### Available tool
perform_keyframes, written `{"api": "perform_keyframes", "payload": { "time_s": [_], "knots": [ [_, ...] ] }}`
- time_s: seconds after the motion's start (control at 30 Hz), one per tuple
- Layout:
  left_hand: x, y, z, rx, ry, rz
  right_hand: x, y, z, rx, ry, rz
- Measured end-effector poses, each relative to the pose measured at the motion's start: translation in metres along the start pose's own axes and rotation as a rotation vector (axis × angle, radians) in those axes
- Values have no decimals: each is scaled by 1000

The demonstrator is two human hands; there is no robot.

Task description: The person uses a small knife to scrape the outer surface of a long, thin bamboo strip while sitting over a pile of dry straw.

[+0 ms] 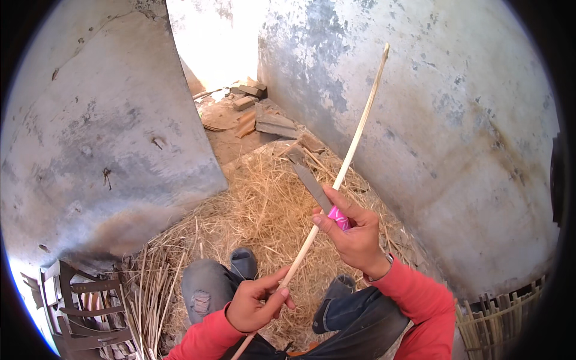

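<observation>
A long, pale wooden strip (358,135), perhaps split bamboo, slants from my lap up to the right. Its lower part is gripped by my left hand (259,301), thumb and fingers closed round it. Higher up, my right hand (353,231) is closed on a knife (310,185) with a flat grey blade and a pink-wrapped handle. The blade points up and left, and its base meets the strip. My right thumb and fingers also press against the strip there. Part of the knife handle is hidden by my right hand.
Shavings (264,192) cover the floor around my feet. Thin strips (153,300) lie in a bundle at left, beside a dark slatted frame (90,309). Bricks and broken tiles (273,123) lie by the bright opening. Walls stand close on both sides; a slatted basket (501,321) is at lower right.
</observation>
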State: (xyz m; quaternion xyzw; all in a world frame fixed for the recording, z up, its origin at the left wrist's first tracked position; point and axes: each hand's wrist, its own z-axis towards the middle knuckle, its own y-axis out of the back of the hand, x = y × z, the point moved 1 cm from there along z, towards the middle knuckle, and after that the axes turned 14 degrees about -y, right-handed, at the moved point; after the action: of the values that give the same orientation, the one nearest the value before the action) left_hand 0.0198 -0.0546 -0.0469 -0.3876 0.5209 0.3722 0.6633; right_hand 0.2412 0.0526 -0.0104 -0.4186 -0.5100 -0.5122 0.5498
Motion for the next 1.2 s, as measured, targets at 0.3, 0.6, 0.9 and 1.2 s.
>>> {"api": "perform_keyframes", "payload": {
  "time_s": [0.3, 0.6, 0.9, 1.2],
  "knots": [
    [-8, 3, -4, -82, -15, 13, 2, -8, -6, 25, 302, -268],
    [-1, 12, -13, -21, -207, 172, 13, 50, 50, -447, 160, -352],
    [-1, 9, -11, 23, -329, 307, 16, 84, 58, -328, 51, -273],
    [2, 8, -5, -71, -245, 218, 12, 15, 10, 40, 46, -311]
  ]
}}
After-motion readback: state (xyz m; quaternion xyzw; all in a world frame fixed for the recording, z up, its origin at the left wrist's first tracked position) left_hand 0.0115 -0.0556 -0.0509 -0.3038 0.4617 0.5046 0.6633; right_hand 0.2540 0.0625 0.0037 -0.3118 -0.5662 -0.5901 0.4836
